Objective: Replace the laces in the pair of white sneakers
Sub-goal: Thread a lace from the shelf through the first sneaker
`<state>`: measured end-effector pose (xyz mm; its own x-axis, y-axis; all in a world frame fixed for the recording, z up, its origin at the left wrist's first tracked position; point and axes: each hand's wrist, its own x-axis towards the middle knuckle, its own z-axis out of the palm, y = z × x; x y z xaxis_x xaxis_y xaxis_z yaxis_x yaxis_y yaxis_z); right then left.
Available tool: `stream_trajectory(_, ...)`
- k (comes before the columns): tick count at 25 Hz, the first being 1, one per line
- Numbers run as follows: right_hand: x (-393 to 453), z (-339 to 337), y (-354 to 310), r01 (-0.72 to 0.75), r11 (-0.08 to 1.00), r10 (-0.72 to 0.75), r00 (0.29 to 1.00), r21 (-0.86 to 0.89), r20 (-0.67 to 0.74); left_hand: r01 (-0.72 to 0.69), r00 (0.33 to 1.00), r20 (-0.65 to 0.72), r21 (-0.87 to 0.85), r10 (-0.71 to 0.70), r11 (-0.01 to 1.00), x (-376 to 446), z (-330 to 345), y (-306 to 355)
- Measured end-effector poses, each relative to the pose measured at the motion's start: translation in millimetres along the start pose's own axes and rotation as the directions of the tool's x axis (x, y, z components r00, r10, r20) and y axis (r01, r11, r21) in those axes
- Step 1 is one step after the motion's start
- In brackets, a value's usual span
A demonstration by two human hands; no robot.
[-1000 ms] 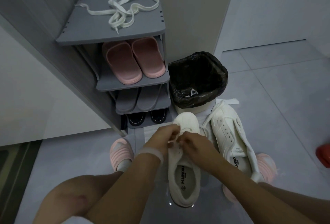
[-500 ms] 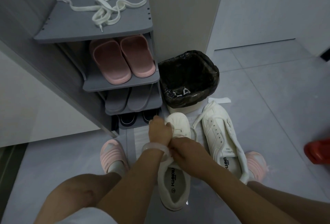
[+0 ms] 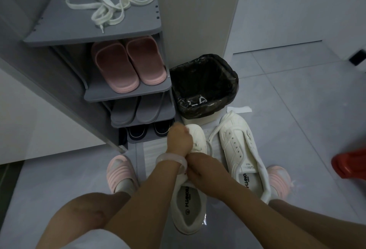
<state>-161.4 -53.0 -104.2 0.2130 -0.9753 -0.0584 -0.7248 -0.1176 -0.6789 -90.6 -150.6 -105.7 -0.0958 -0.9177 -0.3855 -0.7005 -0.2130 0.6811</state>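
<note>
White leather sneaker (image 3: 188, 205) lies on the grey floor tiles between the knees, left hand (image 3: 179, 139) fisted around its lace (image 3: 208, 145) over the toe, right hand (image 3: 200, 169) pinching at the eyelets; a hard tug could snag the lace.

Two white sneakers (image 3: 240, 149): one under both hands, one just right of them. One loose lace bundle (image 3: 111, 8) far above the hands. Up-left of them: two pink slippers (image 3: 128, 64), two grey slippers (image 3: 136, 110), two black shoes (image 3: 146, 130). One lined bin (image 3: 204, 84) above them.
</note>
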Motion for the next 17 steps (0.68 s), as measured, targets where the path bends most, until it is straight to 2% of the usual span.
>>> stream_trajectory(2,1,0,1,-0.010,1.000,0.010,1.000,-0.004,0.006,-0.039,0.981,0.173,-0.282,0.091,0.959,-11,-3,17)
stream_trajectory(3,1,1,2,-0.014,1.000,0.014,1.000,-0.005,0.009,-0.043,0.948,0.276,-0.384,0.159,0.922,-17,-8,25)
stream_trajectory(5,2,-1,0,-0.021,1.000,0.021,1.000,-0.019,0.015,-0.057,0.886,0.383,-0.472,0.262,0.880,-27,-23,35)
stream_trajectory(6,2,-2,-1,-0.034,0.999,0.035,0.999,-0.020,0.026,-0.066,0.892,0.362,-0.490,0.271,0.869,-28,-33,35)
stream_trajectory(8,2,-4,-5,-0.090,0.996,0.089,0.995,0.018,0.052,-0.077,0.974,0.149,-0.490,0.171,0.868,-27,-58,28)
stream_trajectory(9,2,-6,-6,-0.134,0.990,0.131,0.990,0.048,0.059,-0.078,0.997,-0.021,-0.460,0.077,0.884,-26,-71,20)
stream_trajectory(10,3,-8,-7,-0.190,0.977,0.184,0.981,0.102,0.065,-0.061,0.982,-0.191,-0.386,-0.015,0.920,-24,-85,7)
stream_trajectory(11,4,-10,-7,-0.243,0.951,0.234,0.970,0.189,0.071,-0.011,0.947,-0.313,-0.255,-0.071,0.967,-24,-96,-7)
stream_trajectory(12,5,-12,-7,-0.287,0.914,0.276,0.958,0.288,0.078,0.056,0.929,-0.360,-0.092,-0.086,0.994,-26,-104,-20)
stream_trajectory(13,5,-15,-6,-0.315,0.873,0.307,0.948,0.371,0.081,0.109,0.937,-0.343,0.084,-0.073,0.991,-31,-106,-31)
stream_trajectory(14,5,-16,-5,-0.333,0.841,0.330,0.940,0.426,0.084,0.102,0.952,-0.305,0.257,-0.020,0.961,-35,-105,-38)
stream_trajectory(16,4,-17,-6,-0.350,0.806,0.359,0.930,0.477,0.076,-0.076,0.973,-0.161,0.465,0.168,0.882,-48,-90,-44)
stream_trajectory(17,4,-17,-6,-0.355,0.789,0.377,0.924,0.502,0.061,-0.188,0.972,-0.043,0.454,0.232,0.871,-55,-79,-43)
